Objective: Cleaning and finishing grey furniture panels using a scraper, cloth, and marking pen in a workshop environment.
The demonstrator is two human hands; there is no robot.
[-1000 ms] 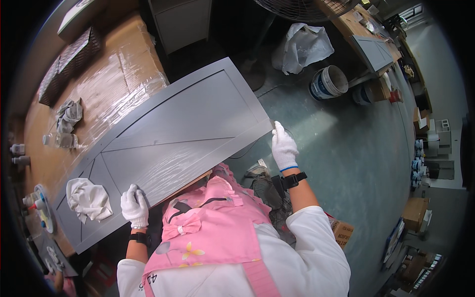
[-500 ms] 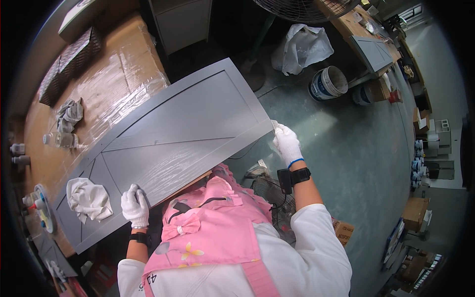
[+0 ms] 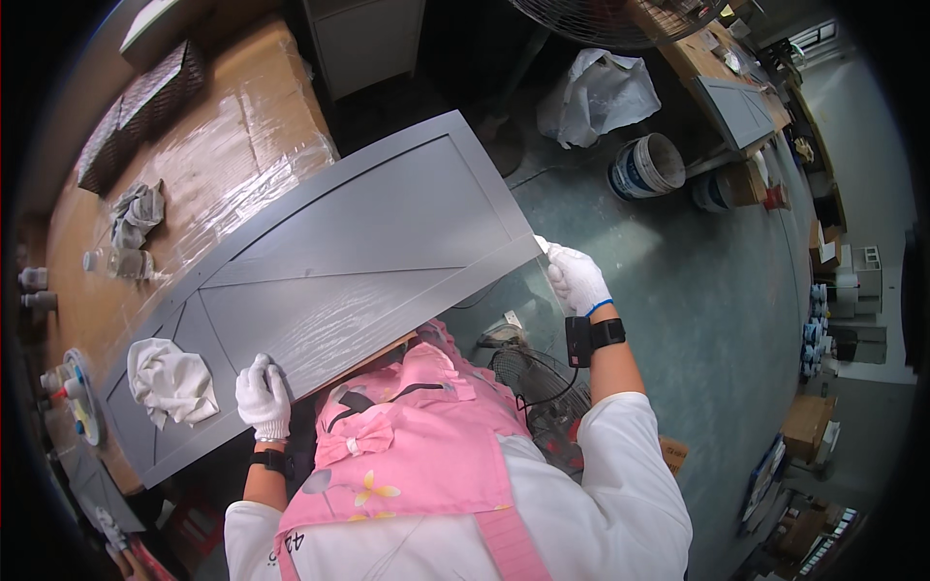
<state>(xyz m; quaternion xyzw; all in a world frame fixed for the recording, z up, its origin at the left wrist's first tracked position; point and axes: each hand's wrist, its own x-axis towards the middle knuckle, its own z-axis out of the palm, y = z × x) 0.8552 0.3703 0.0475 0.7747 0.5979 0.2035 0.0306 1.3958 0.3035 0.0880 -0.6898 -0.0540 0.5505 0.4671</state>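
- Curling at the right end of the panel [image 3: 334, 242], the right hand [image 3: 578, 281] has fingers more folded than a second ago; cannot tell its grip.
- Near edge, as before: the left hand [image 3: 262, 395], fingers slightly bent, hold unclear.
- The panel overhangs the table [image 3: 276, 107], cloth [image 3: 171, 382] on its left part.
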